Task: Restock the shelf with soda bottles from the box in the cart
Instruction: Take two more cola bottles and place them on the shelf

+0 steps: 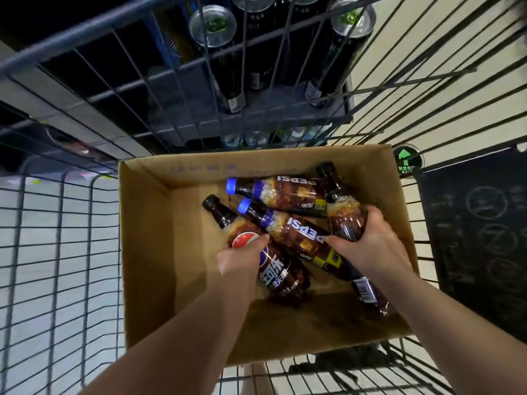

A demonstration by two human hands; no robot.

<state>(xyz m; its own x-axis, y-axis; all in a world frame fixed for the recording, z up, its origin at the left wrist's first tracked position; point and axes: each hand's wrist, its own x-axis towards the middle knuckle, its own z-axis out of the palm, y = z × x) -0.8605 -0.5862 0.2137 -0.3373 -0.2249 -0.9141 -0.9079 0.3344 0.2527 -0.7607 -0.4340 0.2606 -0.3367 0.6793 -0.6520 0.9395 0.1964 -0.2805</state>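
Head view, looking down into the box (148,223) sitting in the cart (62,212). Gripping the left bottle (273,276), at the left of the box, with the left hand (238,260), fingers curled round its middle. Gripping the right bottle (342,218), at the right of the box, with the right hand (373,246), fingers wrapped round its fat end, likely to lift two at once. Leaving two blue-cap bottles (293,192) lying flat between them. Beyond the box, through the wires, a dark shelf (256,115) with tall cans (212,25), and pale floor (379,89).
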